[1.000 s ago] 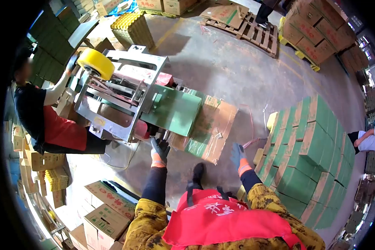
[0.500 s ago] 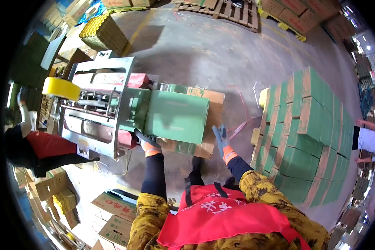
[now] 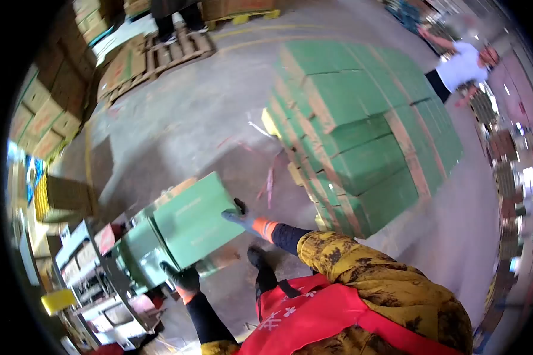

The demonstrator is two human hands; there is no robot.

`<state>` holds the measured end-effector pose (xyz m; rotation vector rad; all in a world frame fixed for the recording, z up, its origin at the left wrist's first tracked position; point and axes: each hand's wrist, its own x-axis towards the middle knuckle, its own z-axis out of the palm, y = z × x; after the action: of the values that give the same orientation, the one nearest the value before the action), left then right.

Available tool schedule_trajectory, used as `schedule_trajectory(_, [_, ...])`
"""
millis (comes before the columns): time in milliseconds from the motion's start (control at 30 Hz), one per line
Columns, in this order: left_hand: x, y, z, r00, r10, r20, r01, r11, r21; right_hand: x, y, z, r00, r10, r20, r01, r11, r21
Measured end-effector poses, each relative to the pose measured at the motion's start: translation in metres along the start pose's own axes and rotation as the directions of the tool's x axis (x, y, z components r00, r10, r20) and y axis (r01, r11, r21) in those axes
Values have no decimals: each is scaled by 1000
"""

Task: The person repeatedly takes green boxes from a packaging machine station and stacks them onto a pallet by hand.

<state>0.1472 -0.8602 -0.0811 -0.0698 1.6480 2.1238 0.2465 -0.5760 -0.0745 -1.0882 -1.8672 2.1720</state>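
A closed green carton (image 3: 195, 220) lies at the outlet of a box-taping machine (image 3: 92, 281), with another green carton (image 3: 141, 251) behind it, partly inside the machine's frame. My right hand (image 3: 246, 220), in a dark glove with an orange cuff, grips the carton's right end, thumb raised at the edge. At the near left corner, close to the seam between both cartons, my left hand (image 3: 182, 280) holds the same carton's near side. The undersides of the cartons are hidden.
A strapped stack of green cartons (image 3: 361, 148) stands at the right, with a person in a white shirt (image 3: 462, 65) behind it. A wooden pallet (image 3: 160, 59) lies at the back, where another person's legs (image 3: 177, 21) show. Yellow trays (image 3: 44, 198) are stacked at left.
My view has swung right, so the machine now appears lower left. My right hand has come from open beside the carton onto its right end; my left hand stays at its near side.
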Motion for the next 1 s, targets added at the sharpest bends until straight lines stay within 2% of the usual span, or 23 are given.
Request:
schedule_trajectory(33, [-11,5,19,988,-146,51,153,971,-183,-29,-38,-17,990,71,-118,-88,985,-150])
schedule_trajectory(67, [-22,10,37,951,-292,103,309,879,-363,-28,-15,-42,999,28,-23,-25,992,125])
schedule_trajectory(100, [-33,15,56,891,-428,150,441,740,-508,-22,34,-69,997,-47,59,20,920,392])
schedule_trajectory(167, [-65,10,110,882,-447,149,468,797,-383,-99,-31,-124,999,-13,32,1,945,326])
schedule_trajectory(200, [-79,0,134,861,-476,178,508,796,-329,-142,-59,-157,999,54,4,-51,911,408])
schedule_trajectory(233, [-93,-15,156,838,-507,202,545,793,-271,-173,-53,-188,995,81,-50,-59,937,345])
schedule_trajectory(267, [-106,-33,176,810,-501,306,571,793,-212,-204,-46,-218,989,109,-104,-75,957,281])
schedule_trajectory(300, [-120,-46,205,780,-533,329,604,778,-172,-222,1,-250,969,157,-193,-62,903,426])
schedule_trajectory(333, [-144,-43,248,775,-537,332,598,793,-114,-256,17,-277,948,159,-274,28,819,574])
schedule_trajectory(367, [-170,-40,293,773,-543,329,590,805,-57,-290,48,-310,926,160,-343,2,904,427])
schedule_trajectory(433, [-202,-69,363,719,-570,399,584,806,99,-350,97,-354,855,245,-457,212,640,739])
schedule_trajectory(467, [-222,-66,410,646,-612,456,610,773,173,-382,81,-367,759,355,-546,204,667,717])
schedule_trajectory(500, [-237,-79,451,620,-602,504,592,780,202,-408,86,-382,764,281,-581,333,600,727])
schedule_trajectory(533, [-253,-88,492,603,-601,524,585,780,222,-429,114,-391,707,179,-684,361,740,567])
schedule_trajectory(567, [-264,-104,527,553,-606,573,586,771,250,-438,125,-404,660,153,-735,388,769,508])
schedule_trajectory(600, [-273,-124,564,533,-639,555,552,759,344,-447,136,-418,610,126,-783,408,797,446])
schedule_trajectory(667, [-287,-156,625,486,-667,565,481,744,464,-456,131,-444,539,273,-797,479,678,557])
schedule_trajectory(800, [-281,-236,699,394,-676,623,439,734,518,-435,155,-515,501,348,-792,569,558,605])
schedule_trajectory(900, [-267,-250,732,400,-753,523,417,657,628,-405,177,-549,523,368,-769,581,506,637])
schedule_trajectory(933, [-261,-259,738,500,-757,422,380,629,678,-391,185,-555,537,359,-764,591,486,644])
schedule_trajectory(1000, [-244,-261,748,491,-791,366,300,548,781,-378,192,-559,560,340,-756,599,464,653])
